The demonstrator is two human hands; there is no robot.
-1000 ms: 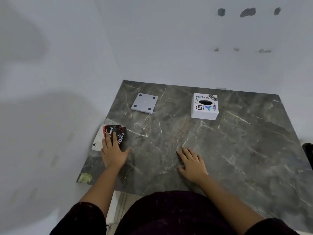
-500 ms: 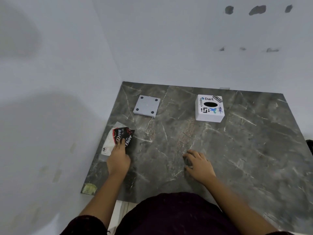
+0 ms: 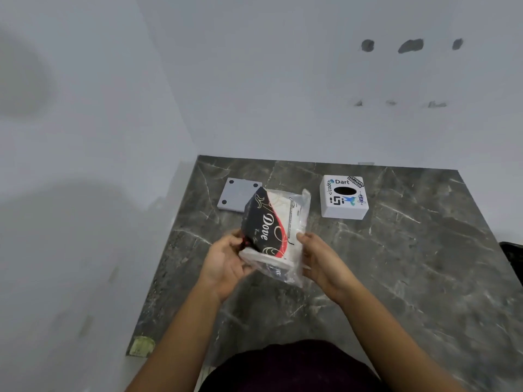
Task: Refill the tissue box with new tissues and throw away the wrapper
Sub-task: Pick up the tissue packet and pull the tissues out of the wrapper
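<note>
A pack of tissues [image 3: 273, 230] in a clear plastic wrapper with a black, red and white Dove label is held up above the middle of the table. My left hand [image 3: 226, 260] grips its lower left end and my right hand [image 3: 321, 257] holds its right side. The white cube tissue box [image 3: 343, 198], with stickers and a dark oval slot on top, stands at the back right of the table, apart from both hands. A flat grey square plate [image 3: 236, 195] with dark round feet lies at the back left, partly hidden behind the pack.
The dark grey marble table [image 3: 396, 278] sits in a corner, with white walls at its left and back. A black object [image 3: 512, 257] shows at the right edge of the view. A small yellowish sticker [image 3: 141, 345] marks the table's front left corner.
My left hand has lifted the tissue pack from the table's left edge to the middle. My right hand has come off the table and taken the pack's right side.
</note>
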